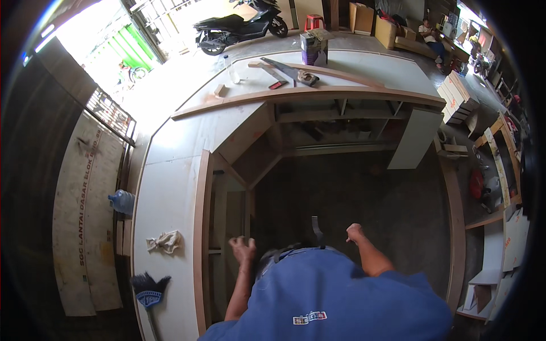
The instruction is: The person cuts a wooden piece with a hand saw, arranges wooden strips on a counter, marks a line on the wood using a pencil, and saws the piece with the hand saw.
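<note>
My left hand [243, 249] is raised beside the inner wooden edge of the counter's left side, fingers loosely bent and a little apart, with nothing seen in it. My right hand [355, 233] hangs over the dark floor, closed, with nothing visible in it. Both forearms reach out from my blue shirt [335, 290]. Around me stands a white-topped wooden counter [165, 187] with an open inside. A white rag [165, 242] and a black-bristled broom with a blue head [149, 296] lie on its left top.
On the far top lie a handsaw [293, 72], a try square [276, 77], a wood block [220, 90], a clear bottle [231, 69] and a box [314, 48]. A loose white panel [416, 139] leans at the right. Beyond stand a motorbike [244, 25] and a seated person [430, 38].
</note>
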A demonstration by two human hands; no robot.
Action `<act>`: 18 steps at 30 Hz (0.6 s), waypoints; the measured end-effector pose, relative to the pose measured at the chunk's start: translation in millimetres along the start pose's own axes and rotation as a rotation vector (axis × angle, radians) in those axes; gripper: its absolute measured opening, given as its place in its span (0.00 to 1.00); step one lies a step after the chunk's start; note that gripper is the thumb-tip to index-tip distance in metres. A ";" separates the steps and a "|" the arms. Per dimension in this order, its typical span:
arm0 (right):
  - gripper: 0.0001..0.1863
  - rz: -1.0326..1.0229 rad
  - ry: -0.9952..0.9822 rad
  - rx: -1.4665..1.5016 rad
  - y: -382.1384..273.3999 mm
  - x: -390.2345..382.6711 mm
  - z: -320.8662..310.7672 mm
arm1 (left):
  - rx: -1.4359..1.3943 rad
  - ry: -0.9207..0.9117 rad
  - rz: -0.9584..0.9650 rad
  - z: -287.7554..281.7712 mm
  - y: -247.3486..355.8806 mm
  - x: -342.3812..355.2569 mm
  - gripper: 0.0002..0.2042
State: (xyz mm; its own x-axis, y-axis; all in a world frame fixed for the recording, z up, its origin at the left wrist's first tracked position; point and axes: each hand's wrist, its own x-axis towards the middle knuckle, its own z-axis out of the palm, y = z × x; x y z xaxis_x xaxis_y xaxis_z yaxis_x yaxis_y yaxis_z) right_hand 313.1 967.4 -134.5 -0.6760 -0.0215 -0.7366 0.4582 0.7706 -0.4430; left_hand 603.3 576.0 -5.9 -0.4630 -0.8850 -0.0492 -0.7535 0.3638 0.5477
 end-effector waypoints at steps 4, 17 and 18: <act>0.06 -0.190 0.067 0.300 -16.0 -3.5 -15.4 | 0.226 -0.727 -0.129 66.1 -62.3 9.1 0.34; 0.05 0.280 -0.147 0.233 36.7 27.4 -45.8 | 0.200 -0.821 -0.135 163.9 -3.3 150.6 0.27; 0.05 0.272 -0.146 0.247 22.4 31.0 -52.8 | 0.222 -0.816 -0.030 184.7 -11.1 174.4 0.28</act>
State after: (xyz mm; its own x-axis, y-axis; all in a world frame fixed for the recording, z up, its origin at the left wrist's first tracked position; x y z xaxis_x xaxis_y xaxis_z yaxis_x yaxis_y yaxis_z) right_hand 271.9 1017.6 -140.2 -0.4292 0.0584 -0.9013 0.7466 0.5845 -0.3177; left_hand 444.7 471.3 -174.8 -0.5689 -0.4392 -0.6953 -0.8057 0.4672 0.3640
